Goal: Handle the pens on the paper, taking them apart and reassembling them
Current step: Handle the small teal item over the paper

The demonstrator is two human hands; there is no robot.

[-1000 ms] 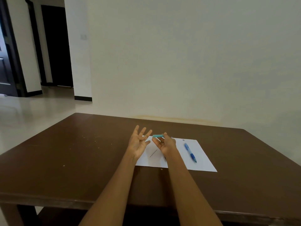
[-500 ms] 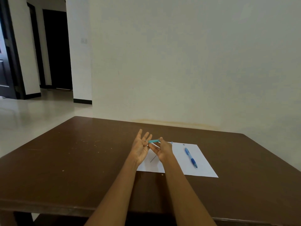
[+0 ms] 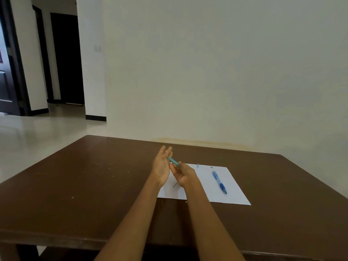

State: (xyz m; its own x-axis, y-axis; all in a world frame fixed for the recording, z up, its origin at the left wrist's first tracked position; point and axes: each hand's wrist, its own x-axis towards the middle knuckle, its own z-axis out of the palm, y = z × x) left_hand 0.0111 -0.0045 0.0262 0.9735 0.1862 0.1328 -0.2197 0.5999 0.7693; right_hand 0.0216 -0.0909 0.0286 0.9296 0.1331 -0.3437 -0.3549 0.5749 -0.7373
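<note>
From the head view, a dark brown wooden table fills the lower half, its top scuffed with pale specks toward the left. Its far edge sits close against a plain cream wall, which carries a faint yellowish stain just above the tabletop. To the left the room opens onto a pale glossy floor, with a dark doorway beyond and a dark door frame at the far left edge.

A white sheet of paper lies flat on the table right of centre, its near right corner well inside the table's right edge. On it rests 1 blue pen, whole, running from far to near with its darker grip end nearer the camera. A thin dark refill lies on the paper's left part, partly hidden by the wrists. 2 small bits, too small to name, sit near the paper's far edge.

The left hand is held above the table, palm turned right, fingers straight and together. The right hand has its fingers curled around a teal pen barrel, whose far end touches the left hand's fingers.

Bare tabletop stretches wide to the left of the hands and to the right of the paper.
</note>
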